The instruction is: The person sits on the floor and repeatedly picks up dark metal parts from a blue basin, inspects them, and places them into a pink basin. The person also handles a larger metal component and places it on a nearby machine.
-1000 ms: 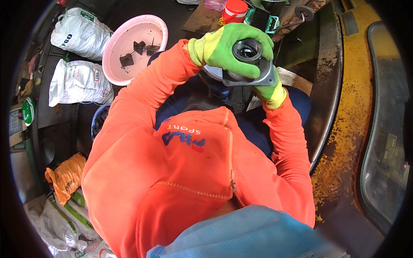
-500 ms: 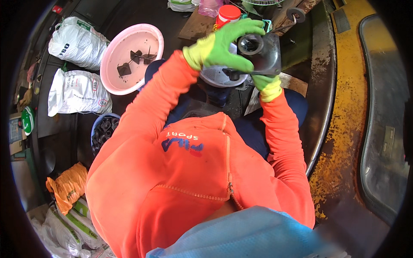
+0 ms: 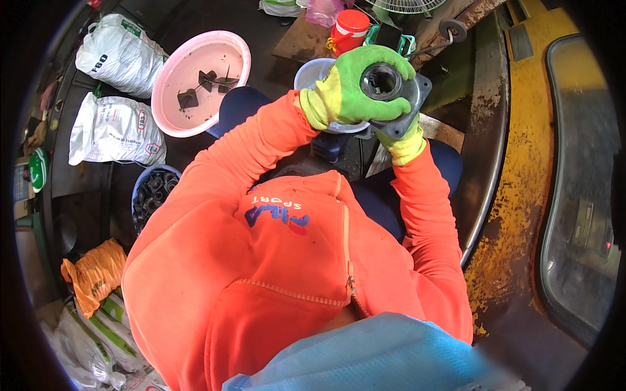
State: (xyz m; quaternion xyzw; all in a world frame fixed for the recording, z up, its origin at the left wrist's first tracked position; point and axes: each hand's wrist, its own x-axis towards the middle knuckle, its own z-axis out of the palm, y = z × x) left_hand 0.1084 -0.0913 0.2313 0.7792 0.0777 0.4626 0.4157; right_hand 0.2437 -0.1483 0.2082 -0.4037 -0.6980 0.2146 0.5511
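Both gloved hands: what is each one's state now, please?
Left hand: closed around the dark part.
Right hand: beneath it, mostly hidden; grip cannot be told.

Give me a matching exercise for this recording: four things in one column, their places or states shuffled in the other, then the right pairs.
Things:
1. Black flanged part
2. Pink basin
3. Orange bag
4. Red container

Places or states:
A. At the lower left of the picture
B. Beyond the hands, near the top edge
C. Gripped by the left hand, with the right hand partly hidden behind it
D. Holding a few dark pieces, at the upper left

Right pairs: 1-C, 2-D, 3-A, 4-B
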